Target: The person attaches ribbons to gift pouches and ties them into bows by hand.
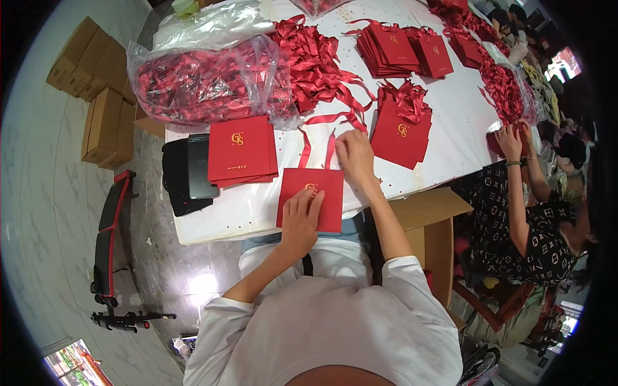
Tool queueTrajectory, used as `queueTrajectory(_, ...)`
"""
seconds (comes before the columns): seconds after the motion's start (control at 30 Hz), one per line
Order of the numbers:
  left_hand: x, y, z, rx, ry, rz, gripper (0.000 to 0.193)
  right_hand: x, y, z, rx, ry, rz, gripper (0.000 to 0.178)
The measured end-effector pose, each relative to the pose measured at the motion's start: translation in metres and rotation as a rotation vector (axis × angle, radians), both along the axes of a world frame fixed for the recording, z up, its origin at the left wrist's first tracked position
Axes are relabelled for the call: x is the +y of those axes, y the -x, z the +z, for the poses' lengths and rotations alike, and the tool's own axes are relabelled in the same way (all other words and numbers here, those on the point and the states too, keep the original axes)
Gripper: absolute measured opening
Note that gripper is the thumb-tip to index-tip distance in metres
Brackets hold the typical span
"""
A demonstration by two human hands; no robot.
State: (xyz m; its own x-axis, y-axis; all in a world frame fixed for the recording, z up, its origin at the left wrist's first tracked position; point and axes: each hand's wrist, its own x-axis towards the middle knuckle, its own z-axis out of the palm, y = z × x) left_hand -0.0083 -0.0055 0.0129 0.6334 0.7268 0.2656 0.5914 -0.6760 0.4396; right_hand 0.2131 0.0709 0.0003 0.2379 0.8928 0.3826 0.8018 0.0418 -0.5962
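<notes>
A flat red paper gift bag with a gold emblem lies at the table's front edge. My left hand rests on it, fingers spread over the emblem. From the bag's top edge two red ribbon ends stretch away over the white tabletop. Just right of the right-hand ribbon, my right hand sits with bent fingers and the thumb apart; whether a fingertip touches the ribbon is hard to make out. A small stack of similar red bags lies to the left. Several bags with ribbons overlap to the right.
Behind are a clear sack of red ribbons, a loose ribbon heap and more bag stacks. A phone lies left. An opened carton stands by my right side. A co-worker handles something red at the right.
</notes>
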Motion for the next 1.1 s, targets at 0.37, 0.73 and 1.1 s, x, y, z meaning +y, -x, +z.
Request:
queueTrajectory(0.37,0.050,-0.023,0.002,-0.042,0.032,0.051,0.059,-0.086,-0.004,0.079,0.993,0.121,0.130,0.003)
queueTrajectory(0.73,0.066,-0.029,0.002,-0.147,0.034,0.041,0.044,-0.075,0.030,0.030,0.386,0.302,0.088,0.014)
queueTrajectory(1.1,0.067,-0.035,0.002,-0.216,0.008,0.029,0.026,-0.067,0.039,0.030,0.290,0.368,-0.007,0.017)
